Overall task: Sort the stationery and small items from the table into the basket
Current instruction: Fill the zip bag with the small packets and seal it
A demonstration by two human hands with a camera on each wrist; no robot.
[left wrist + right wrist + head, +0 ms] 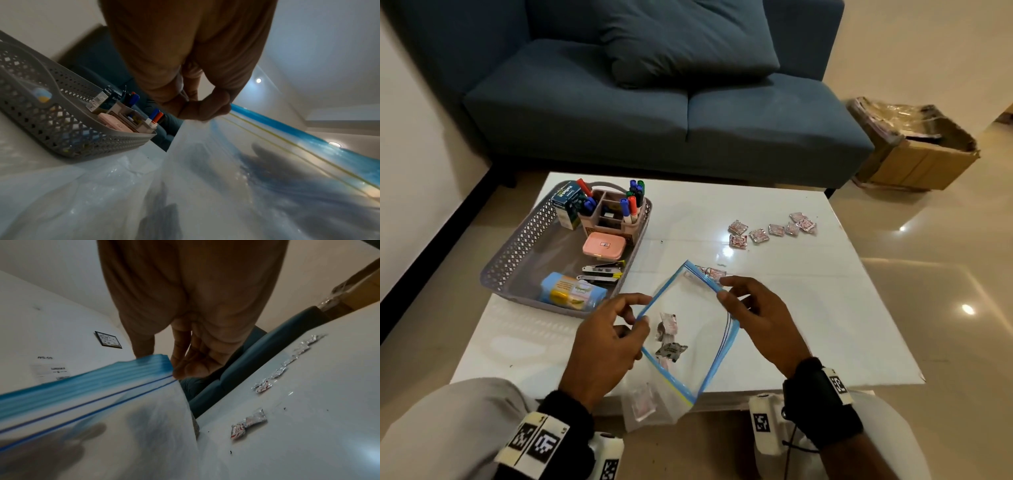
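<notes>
Hands are working the zip bag (690, 329) over the white table (808, 308): left hand (602, 346) and right hand (760, 322) each pinching a mouth edge; packets (774, 228) lying loose, well apart from the basket (517, 253); sofa behind. Left wrist: thumb and fingers (205, 108) pinching the blue strip (287, 128); a slip could be spilling the contents. Right wrist: fingers (144, 344) pinching; glossy top letting packets (248, 423) slide.

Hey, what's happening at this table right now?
A person holds a clear zip bag with a blue seal strip open over the white table, left hand and right hand each pinching a side of the mouth. A few small foil sachets are already inside; more sachets lie loose on the table. The grey lattice basket already holds markers and other items.
</notes>
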